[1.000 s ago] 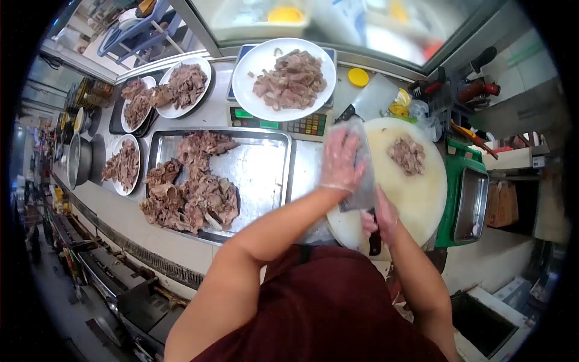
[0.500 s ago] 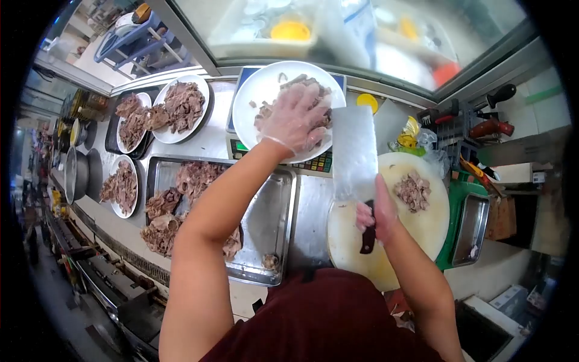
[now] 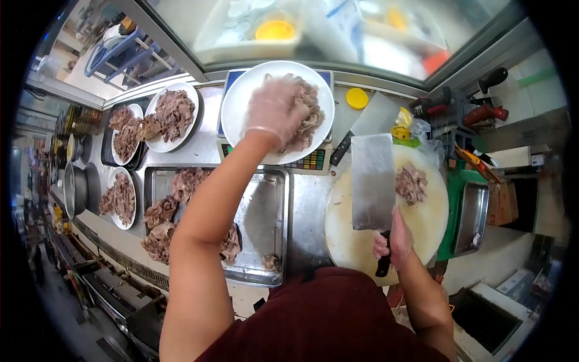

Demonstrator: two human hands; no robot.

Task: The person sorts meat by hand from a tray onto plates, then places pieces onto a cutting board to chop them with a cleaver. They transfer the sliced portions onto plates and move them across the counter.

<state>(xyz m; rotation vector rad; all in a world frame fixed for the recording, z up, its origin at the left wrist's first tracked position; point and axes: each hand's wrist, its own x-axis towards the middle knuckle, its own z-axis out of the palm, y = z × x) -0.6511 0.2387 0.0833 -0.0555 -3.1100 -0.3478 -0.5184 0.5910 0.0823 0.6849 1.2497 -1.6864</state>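
My left hand (image 3: 274,111), in a clear glove, is over the left part of a white plate (image 3: 235,123), touching or close above a pile of sliced cooked meat (image 3: 310,114). Motion smears its fingers. The plate rests on a digital scale (image 3: 309,161). In my gloved right hand (image 3: 399,240) is a cleaver (image 3: 372,181), gripped by its dark handle with the broad blade pointing away from me. The blade overlaps the round cutting board (image 3: 342,226) in this view. A small heap of chopped meat (image 3: 411,184) lies on the board, right of the blade.
A second cleaver (image 3: 375,114) lies behind the board beside a yellow lid (image 3: 357,98). Left of the scale, a metal tray (image 3: 256,232) holds meat chunks. Plates of meat (image 3: 175,114) stand farther left. A knife rack (image 3: 449,117) is at the back right.
My left hand has shifted left over the plate, uncovering meat at the right. My right hand has drawn the cleaver toward me and rightward, revealing the second cleaver.
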